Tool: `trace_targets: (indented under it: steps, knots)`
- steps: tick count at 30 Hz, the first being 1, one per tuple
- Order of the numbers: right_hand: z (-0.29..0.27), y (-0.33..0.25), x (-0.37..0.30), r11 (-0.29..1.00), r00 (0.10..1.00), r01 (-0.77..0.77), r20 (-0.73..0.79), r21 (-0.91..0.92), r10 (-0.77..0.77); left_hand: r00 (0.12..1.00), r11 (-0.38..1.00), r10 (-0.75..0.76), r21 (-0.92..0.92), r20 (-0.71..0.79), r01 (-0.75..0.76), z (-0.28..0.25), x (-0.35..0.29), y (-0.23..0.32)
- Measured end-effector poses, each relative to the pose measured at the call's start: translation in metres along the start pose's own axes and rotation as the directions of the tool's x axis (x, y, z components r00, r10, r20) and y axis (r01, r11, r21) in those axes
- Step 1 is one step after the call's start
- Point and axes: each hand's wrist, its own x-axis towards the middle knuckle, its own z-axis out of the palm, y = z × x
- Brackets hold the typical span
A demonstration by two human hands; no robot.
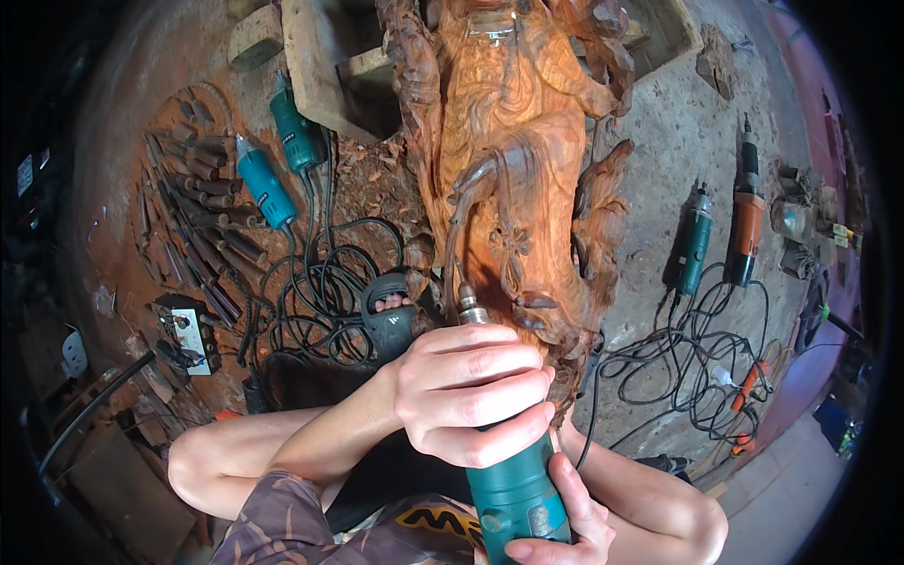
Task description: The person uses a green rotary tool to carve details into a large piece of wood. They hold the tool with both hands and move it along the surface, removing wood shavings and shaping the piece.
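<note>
A teal die grinder points away from me, its metal collet and bit toward the carved wood. My left hand is closed round its front part, fingers lying across the top. Lower down, my right hand grips the rear of the body, thumb on the near side. The reddish-brown wood carving, with flowing folds and relief detail, stretches away in front of me. The bit tip overlaps the carving's near left part; whether it touches the wood, I cannot tell.
Two teal die grinders with tangled black cords lie at left beside a fan of many chisels. At right lie a green grinder and an orange one. A wooden frame surrounds the carving's far end. My sandalled foot is near.
</note>
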Motion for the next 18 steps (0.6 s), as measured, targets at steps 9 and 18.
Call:
trace_targets:
  steps: [9,18]
  knots:
    - [0.001,-0.001,-0.003,0.982,0.982,-0.099,0.176,0.16,0.07,0.999,1.0,0.018,-0.014,-0.047,-0.019,0.0,0.008,-0.002]
    - [0.025,-0.006,-0.017,0.985,0.998,-0.058,-0.025,0.162,0.063,0.998,0.999,0.037,-0.032,-0.049,-0.038,0.003,-0.003,0.001]
